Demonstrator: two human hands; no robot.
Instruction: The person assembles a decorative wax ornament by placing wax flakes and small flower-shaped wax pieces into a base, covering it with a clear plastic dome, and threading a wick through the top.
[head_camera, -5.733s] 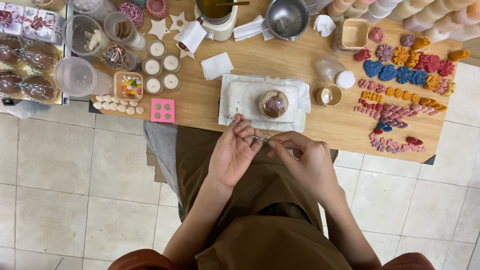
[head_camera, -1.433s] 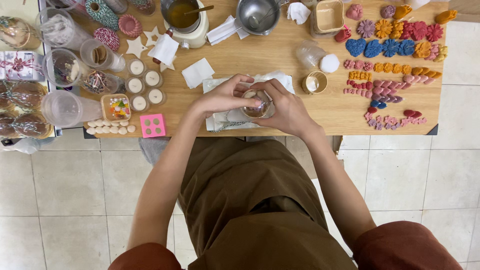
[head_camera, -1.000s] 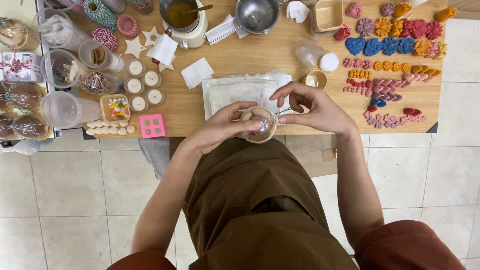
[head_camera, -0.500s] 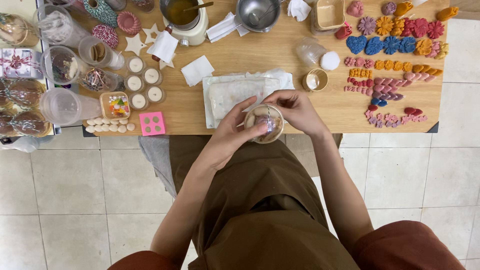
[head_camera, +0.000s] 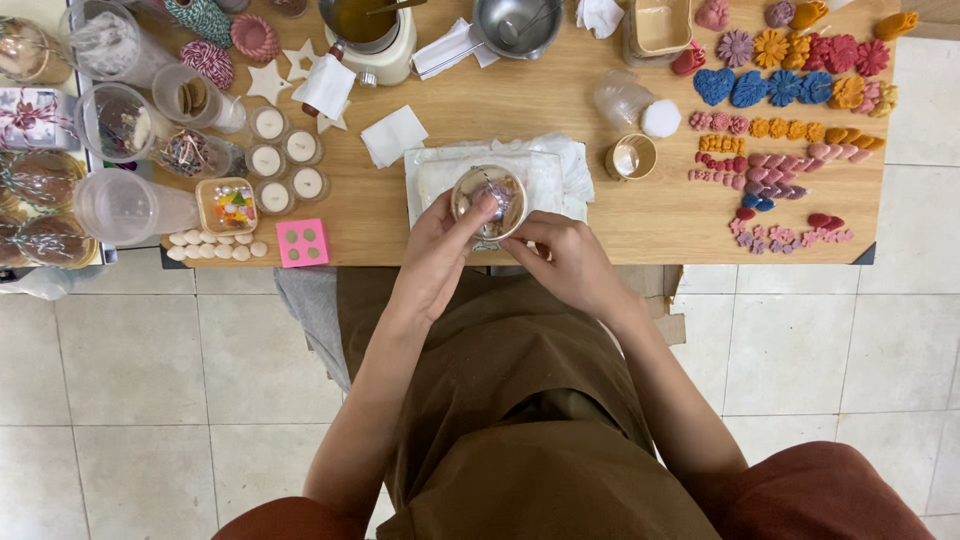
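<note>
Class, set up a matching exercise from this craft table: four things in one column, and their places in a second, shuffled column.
Things:
1. small glass cup
2. pink square mould
3. metal bowl
4. blue heart shapes

Places:
A. far edge of the wooden table, top centre
B. between the left hand and right hand
C. right side of the table
D. near edge, left of the hands

Pairs: 1-B, 2-D, 3-A, 4-C

Brown apron (head_camera: 520, 400) over lap, soft folds running down cloth. Rust-red sleeves (head_camera: 820, 490) at upper arms, forearms bare. Left hand (head_camera: 440, 250) and right hand (head_camera: 565, 260) bare; no gloves, rings or watch visible.
</note>
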